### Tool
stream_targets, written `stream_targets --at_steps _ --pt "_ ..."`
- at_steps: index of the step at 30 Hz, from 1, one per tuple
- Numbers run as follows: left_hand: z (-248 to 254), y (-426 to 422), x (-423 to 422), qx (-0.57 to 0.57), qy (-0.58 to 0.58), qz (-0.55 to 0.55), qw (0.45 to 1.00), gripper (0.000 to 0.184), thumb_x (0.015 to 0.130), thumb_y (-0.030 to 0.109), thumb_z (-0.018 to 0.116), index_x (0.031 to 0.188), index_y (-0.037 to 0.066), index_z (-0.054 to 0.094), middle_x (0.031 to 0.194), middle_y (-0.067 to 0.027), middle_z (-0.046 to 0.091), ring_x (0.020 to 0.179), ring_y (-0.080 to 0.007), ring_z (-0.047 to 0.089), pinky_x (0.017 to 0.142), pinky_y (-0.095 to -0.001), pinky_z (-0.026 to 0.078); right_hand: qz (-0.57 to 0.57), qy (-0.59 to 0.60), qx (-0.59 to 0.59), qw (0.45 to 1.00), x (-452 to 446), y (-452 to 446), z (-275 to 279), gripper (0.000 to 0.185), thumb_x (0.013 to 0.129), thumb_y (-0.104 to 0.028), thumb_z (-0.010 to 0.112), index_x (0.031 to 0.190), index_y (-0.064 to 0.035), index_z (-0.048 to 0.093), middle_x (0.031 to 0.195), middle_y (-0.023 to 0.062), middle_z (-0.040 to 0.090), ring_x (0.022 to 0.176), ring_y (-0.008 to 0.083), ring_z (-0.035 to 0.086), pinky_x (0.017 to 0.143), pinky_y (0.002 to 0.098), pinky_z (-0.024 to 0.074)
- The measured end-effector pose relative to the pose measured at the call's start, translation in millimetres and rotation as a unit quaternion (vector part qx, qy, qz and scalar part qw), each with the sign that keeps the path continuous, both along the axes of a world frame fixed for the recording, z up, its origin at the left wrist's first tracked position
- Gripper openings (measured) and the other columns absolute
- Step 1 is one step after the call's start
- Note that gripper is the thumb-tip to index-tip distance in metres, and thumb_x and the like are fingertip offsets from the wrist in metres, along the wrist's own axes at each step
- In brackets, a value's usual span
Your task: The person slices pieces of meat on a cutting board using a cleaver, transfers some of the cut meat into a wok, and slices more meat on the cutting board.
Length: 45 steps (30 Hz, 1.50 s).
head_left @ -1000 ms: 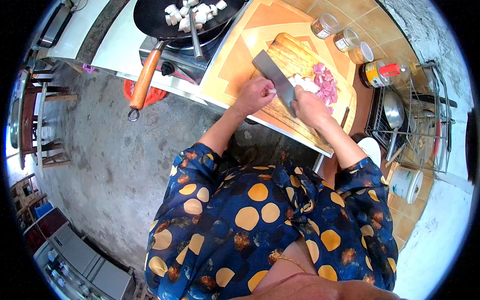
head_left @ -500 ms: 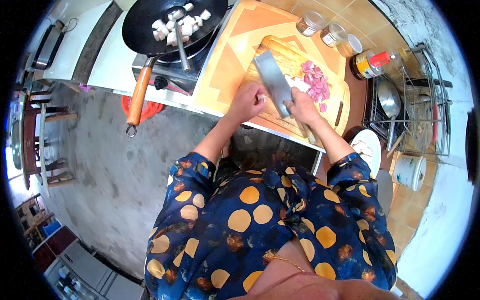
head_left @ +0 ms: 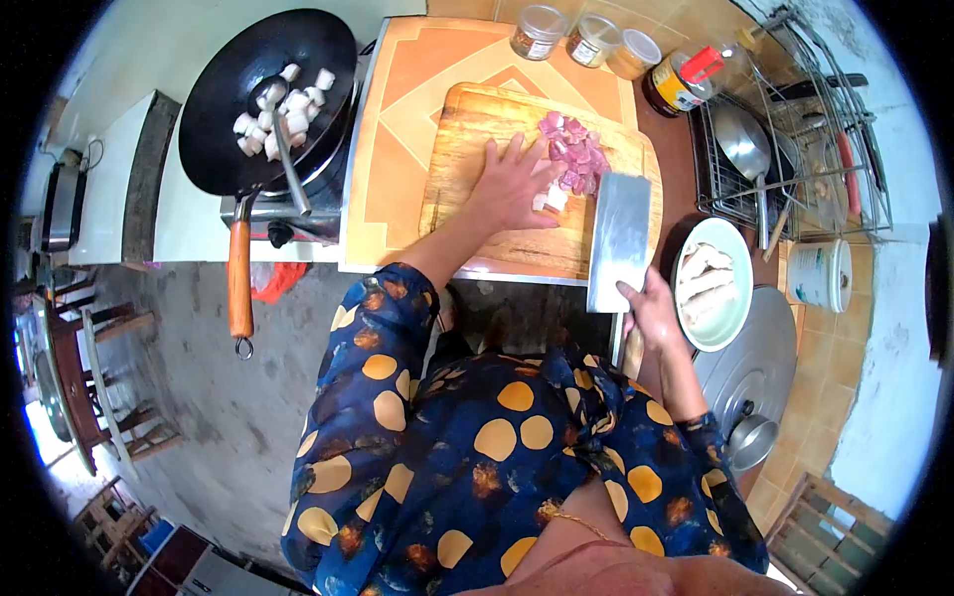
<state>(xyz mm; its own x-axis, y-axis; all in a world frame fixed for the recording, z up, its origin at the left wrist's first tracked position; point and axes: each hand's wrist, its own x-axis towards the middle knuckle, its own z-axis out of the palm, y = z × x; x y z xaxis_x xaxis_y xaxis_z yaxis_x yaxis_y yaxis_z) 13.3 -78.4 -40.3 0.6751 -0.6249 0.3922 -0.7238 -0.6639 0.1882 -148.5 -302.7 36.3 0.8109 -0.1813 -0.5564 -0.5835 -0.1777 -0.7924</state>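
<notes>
My left hand [head_left: 515, 189] lies over the wooden cutting board [head_left: 472, 129], fingers spread, right beside a few white pieces [head_left: 554, 198]. Some of these may be under the palm. Diced pinkish-red meat [head_left: 578, 154] is heaped just past my fingertips. In my right hand [head_left: 656, 316] is a cleaver [head_left: 620, 238], gripped near the base of its broad blade. The blade sits over the board's right end, and part of the handle shows below my fist.
At left a black wok [head_left: 214, 129] on the stove holds white chunks [head_left: 281, 119] and a ladle [head_left: 288, 159]. A pale bowl [head_left: 733, 328] with whitish pieces stands at right, near a wire rack [head_left: 795, 129]. Several jars [head_left: 538, 35] line the back wall.
My right hand has carried the cleaver rightward, off the board's middle. My left hand has opened from a curled grip and moved onto the board by the white pieces. The view has shifted right.
</notes>
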Motion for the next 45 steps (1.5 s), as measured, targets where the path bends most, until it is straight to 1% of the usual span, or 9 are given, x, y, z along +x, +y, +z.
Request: stream_targets --at_steps 6,8,12,14,21,24,32,39,45 --pt "-5.0 -20.9 -0.7 -0.042 -0.03 0.023 0.998 0.07 0.058 0.056 0.066 0.116 0.018 0.057 0.114 -0.013 0.049 0.108 -0.0375 0.042 0.084 -0.0683 0.025 -0.013 0.045 0.031 0.998 -35.1 21.2 -28.0 0.025 0.086 -0.007 0.056 0.108 0.0002 0.046 0.072 0.0074 0.057 0.038 0.0104 0.044 0.034 0.0242 0.0369" --pt "-3.8 -25.6 -2.4 -0.086 -0.028 0.063 0.994 0.058 0.057 0.045 0.067 0.107 0.017 0.06 0.097 -0.0089 0.052 0.097 -0.0328 0.046 0.083 -0.0664 0.026 -0.022 0.048 0.039 0.998 -35.0 29.4 -31.9 0.023 0.086 -0.007 0.056 0.106 0.0003 0.047 0.071 0.0072 0.057 0.038 0.0104 0.044 0.034 0.0242 0.0366" --pt "0.1 -16.7 -4.4 -0.03 0.02 0.107 0.994 0.054 0.06 0.042 0.068 0.108 0.019 0.06 0.095 -0.0062 0.055 0.095 -0.027 0.051 0.082 -0.0601 0.031 -0.031 0.041 0.063 0.997 -34.8 45.9 -47.5 0.022 0.086 -0.008 0.056 0.104 0.0001 0.047 0.07 0.0073 0.057 0.039 0.0105 0.045 0.034 0.0244 0.0358" --pt "-12.0 -6.4 -2.1 -0.113 0.027 0.049 0.992 0.052 0.059 0.038 0.069 0.106 0.02 0.06 0.088 -0.0031 0.053 0.089 -0.0235 0.051 0.081 -0.0573 0.031 -0.029 0.029 0.069 0.997 -32.3 54.2 -56.0 0.022 0.086 -0.008 0.055 0.105 0.0003 0.047 0.068 0.0069 0.057 0.039 0.0112 0.046 0.035 0.0246 0.0369" --pt "7.1 -15.7 -10.0 -0.156 0.039 0.051 0.986 0.053 0.06 0.045 0.068 0.105 0.019 0.06 0.09 -0.006 0.051 0.094 -0.0263 0.046 0.085 -0.062 0.026 -0.029 0.016 0.134 0.99 -2.2 94.5 -57.4 0.021 0.087 -0.009 0.053 0.105 0.0001 0.046 0.073 0.0078 0.057 0.039 0.0125 0.046 0.035 0.0251 0.0379" --pt "1.3 -23.3 -6.4 -0.102 0.014 0.111 0.989 0.053 0.062 0.045 0.068 0.108 0.02 0.059 0.091 -0.007 0.051 0.096 -0.0256 0.045 0.085 -0.0598 0.027 -0.023 0.013 0.135 0.99 3.3 99.1 -65.0 0.023 0.087 -0.009 0.053 0.107 -0.0001 0.045 0.074 0.0079 0.056 0.039 0.0132 0.047 0.036 0.0257 0.0388" --pt "-0.6 -5.2 -5.5 -0.221 0.057 0.096 0.969 0.033 0.06 0.028 0.07 0.091 0.016 0.066 0.091 -0.0077 0.053 0.088 -0.0267 0.052 0.084 -0.0453 0.037 0.023 -0.013 0.165 0.986 25.0 121.2 -72.9 0.024 0.087 -0.009 0.053 0.108 -0.0013 0.044 0.072 0.008 0.056 0.04 0.0133 0.048 0.036 0.026 0.0399" --pt "18.4 10.4 3.1 -0.374 -0.022 0.122 0.919 0.035 0.059 0.028 0.072 0.091 0.016 0.066 0.096 -0.009 0.055 0.092 -0.0291 0.053 0.078 -0.0415 0.042 0.07 -0.074 0.115 0.988 42.5 125.5 -37.3 0.023 0.086 -0.004 0.052 0.109 -0.0003 0.046 0.074 0.0075 0.057 0.039 0.011 0.047 0.034 0.0232 0.0381" --pt "92.0 77.5 56.8 -0.319 -0.094 0.21 0.92 0.035 0.061 0.031 0.072 0.093 0.017 0.065 0.097 -0.009 0.056 0.096 -0.0296 0.052 0.08 -0.0416 0.042 0.173 -0.165 0.086 0.967 109.5 180.5 36.6 0.026 0.085 -0.002 0.05 0.11 0.0008 0.046 0.08 0.0078 0.058 0.042 0.0103 0.047 0.035 0.0229 0.0381"
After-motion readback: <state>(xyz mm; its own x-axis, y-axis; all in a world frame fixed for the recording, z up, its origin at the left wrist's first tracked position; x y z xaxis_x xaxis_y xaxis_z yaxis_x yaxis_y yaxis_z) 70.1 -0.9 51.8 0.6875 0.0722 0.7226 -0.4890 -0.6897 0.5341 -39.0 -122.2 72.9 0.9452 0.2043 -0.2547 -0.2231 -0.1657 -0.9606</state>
